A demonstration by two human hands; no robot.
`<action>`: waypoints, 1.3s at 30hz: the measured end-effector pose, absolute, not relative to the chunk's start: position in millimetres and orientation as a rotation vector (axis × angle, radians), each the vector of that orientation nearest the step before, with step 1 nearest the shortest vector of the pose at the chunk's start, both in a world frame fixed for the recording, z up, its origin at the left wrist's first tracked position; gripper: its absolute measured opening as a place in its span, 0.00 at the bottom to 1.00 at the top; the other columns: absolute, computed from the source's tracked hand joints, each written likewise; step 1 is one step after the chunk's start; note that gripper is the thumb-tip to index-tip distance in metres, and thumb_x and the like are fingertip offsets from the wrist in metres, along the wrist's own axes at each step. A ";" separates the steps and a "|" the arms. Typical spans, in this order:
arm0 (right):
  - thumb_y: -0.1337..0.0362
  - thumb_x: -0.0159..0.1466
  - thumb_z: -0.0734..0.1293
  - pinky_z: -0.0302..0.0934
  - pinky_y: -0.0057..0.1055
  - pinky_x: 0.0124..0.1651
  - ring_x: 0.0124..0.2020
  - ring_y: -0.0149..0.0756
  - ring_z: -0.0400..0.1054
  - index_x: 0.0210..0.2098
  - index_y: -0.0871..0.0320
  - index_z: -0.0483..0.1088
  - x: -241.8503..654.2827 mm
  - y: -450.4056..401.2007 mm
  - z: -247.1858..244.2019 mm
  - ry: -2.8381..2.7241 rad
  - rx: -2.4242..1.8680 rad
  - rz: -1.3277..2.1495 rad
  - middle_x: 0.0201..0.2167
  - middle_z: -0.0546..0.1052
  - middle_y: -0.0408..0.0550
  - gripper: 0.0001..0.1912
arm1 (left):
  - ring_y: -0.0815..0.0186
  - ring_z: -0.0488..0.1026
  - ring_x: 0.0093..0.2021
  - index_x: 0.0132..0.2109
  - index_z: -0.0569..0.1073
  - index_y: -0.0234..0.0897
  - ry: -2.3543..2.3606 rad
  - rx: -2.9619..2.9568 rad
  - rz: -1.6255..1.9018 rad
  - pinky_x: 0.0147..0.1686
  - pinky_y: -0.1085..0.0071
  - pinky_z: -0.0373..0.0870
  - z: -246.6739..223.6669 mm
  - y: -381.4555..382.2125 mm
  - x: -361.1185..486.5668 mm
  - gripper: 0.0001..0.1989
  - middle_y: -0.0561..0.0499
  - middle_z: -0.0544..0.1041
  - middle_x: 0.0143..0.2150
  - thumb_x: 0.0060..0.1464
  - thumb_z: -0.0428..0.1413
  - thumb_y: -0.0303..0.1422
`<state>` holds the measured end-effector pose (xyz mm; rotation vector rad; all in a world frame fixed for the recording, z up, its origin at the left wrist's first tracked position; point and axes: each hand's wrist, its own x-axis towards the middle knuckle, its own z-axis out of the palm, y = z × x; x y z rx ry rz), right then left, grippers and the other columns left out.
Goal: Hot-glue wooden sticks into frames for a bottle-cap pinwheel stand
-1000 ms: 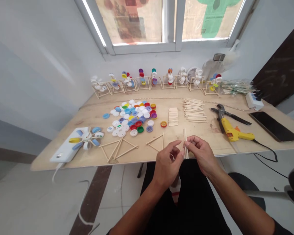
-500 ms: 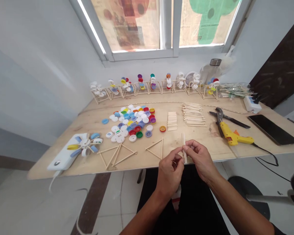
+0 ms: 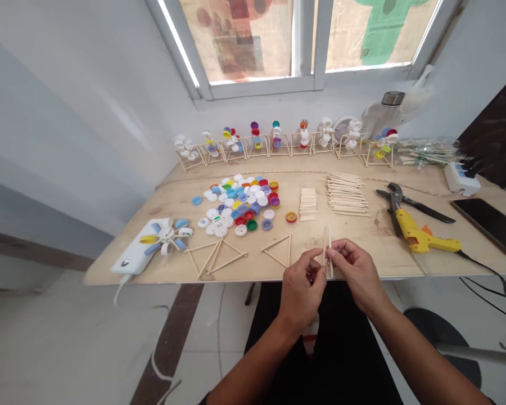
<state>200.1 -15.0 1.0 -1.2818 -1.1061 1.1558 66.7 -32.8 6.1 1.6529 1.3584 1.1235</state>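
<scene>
Just below the centre-right of the frame, over the near edge of the pale wooden counter (image 3: pixel 388 265), two thin sticks stand side by side between the hands. The left hand (image 3: pixel 300 291) has its grip closed by thumb and fingertips on the lower part of one straight, pale wooden stick (image 3: pixel 325 238); the right hand (image 3: pixel 357 275) pinches a second straight, pale wooden stick (image 3: pixel 329 235) about midway along. Both long axes run nearly up and down the frame, almost parallel, with a narrow gap that widens slightly toward the bottom. Each stick lies nearest the hand that holds it, and their upper ends point toward the upper part of the frame.

The open triangle of pale wooden sticks (image 3: pixel 290 245) lies left of this pair, nearer the left hand, its right side roughly in line with their direction. The stacked pile of long pale wooden sticks (image 3: pixel 348 194) lies above the right hand.
</scene>
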 end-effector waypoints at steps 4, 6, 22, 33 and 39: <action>0.55 0.59 0.65 0.59 0.28 0.33 0.28 0.31 0.65 0.34 0.57 0.68 219.4 -10.7 -2.3 -1.422 -1.457 0.821 0.27 0.72 0.44 0.12 | 0.69 0.71 0.29 0.49 0.72 0.36 1.536 1.985 1.019 0.34 0.71 0.69 2.2 -25.9 56.8 0.16 0.53 0.75 0.29 0.53 0.50 0.25; 0.57 0.61 0.63 0.58 0.29 0.34 0.28 0.32 0.65 0.33 0.57 0.69 228.8 -8.8 -3.2 -1.628 -1.536 0.556 0.28 0.73 0.44 0.10 | 0.65 0.72 0.33 0.49 0.72 0.35 1.588 2.213 0.890 0.37 0.67 0.69 0.4 -21.0 55.1 0.16 0.50 0.77 0.33 0.53 0.49 0.24; 0.63 0.64 0.60 0.52 0.31 0.35 0.31 0.36 0.63 0.31 0.57 0.68 235.6 2.7 -15.8 -2.127 -1.588 -0.233 0.28 0.72 0.48 0.09 | 0.59 0.68 0.38 0.45 0.72 0.37 1.652 2.582 0.544 0.37 0.62 0.59 1.9 -10.1 62.9 0.10 0.48 0.76 0.35 0.54 0.53 0.29; 0.63 0.65 0.59 0.53 0.30 0.35 0.30 0.34 0.64 0.31 0.57 0.70 244.0 1.5 -17.3 -2.171 -1.502 -0.083 0.26 0.71 0.47 0.10 | 0.60 0.67 0.36 0.39 0.73 0.37 1.702 2.570 0.656 0.38 0.61 0.56 -4.3 -2.7 72.9 0.06 0.49 0.74 0.32 0.54 0.54 0.28; 0.63 0.66 0.59 0.54 0.30 0.36 0.30 0.33 0.64 0.31 0.57 0.71 241.9 3.4 -17.5 -2.170 -1.499 -0.107 0.26 0.71 0.46 0.11 | 0.60 0.66 0.36 0.40 0.73 0.37 1.701 2.546 0.678 0.40 0.61 0.56 -8.5 -4.3 72.0 0.07 0.50 0.75 0.31 0.53 0.53 0.26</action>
